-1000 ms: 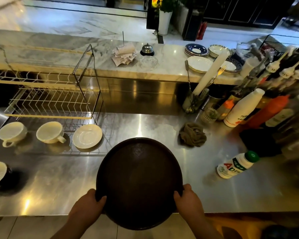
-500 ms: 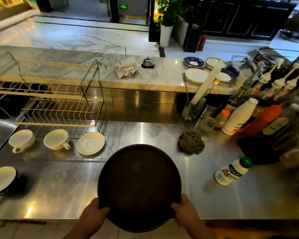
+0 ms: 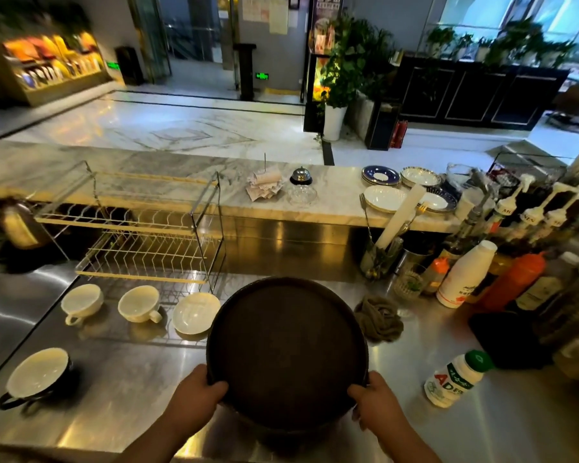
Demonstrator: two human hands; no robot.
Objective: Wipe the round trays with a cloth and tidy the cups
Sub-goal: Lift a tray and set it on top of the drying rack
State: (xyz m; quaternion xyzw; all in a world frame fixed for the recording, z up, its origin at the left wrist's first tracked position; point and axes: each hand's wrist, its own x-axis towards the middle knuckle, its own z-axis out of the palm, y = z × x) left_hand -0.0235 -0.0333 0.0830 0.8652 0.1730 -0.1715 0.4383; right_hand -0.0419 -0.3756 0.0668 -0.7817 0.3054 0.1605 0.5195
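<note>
**Round tray carried in over the desk, cloth waiting beside it**

Forward and slightly up goes the round tray [image 3: 286,354] since the earlier frame: it now reaches further over the steel desk [image 3: 121,389], its far rim close to the saucer and the cloth, and both hands have slid toward its near rim. The left hand [image 3: 194,392] clenches the near-left rim, fingers [image 3: 214,385] curled over the edge; the right hand [image 3: 375,404] grasps the near-right rim the same way. The tray looks tilted, far rim up, near edge hanging past the desk's front edge; whether any part rests on the steel I cannot tell.

To do this step well, I judge the tray should be set flat in the bare middle of the desk, clear of the saucer [image 3: 196,312] at its left, before one hand lets go. The crumpled brown cloth [image 3: 378,317] lies just beside the far-right rim, so the right hand is the natural one to fetch it while the left steadies the tray. A small white bottle with a green cap [image 3: 455,379] lies on its side toward the right edge and could be knocked.

The tray holds nothing. Two white cups [image 3: 82,302] [image 3: 139,304] lie tipped by the dish rack [image 3: 141,235], both seemingly empty. A dark cup with a white inside [image 3: 37,375] stands near the left edge, also apparently empty. The rack's wires carry nothing I can see.
</note>
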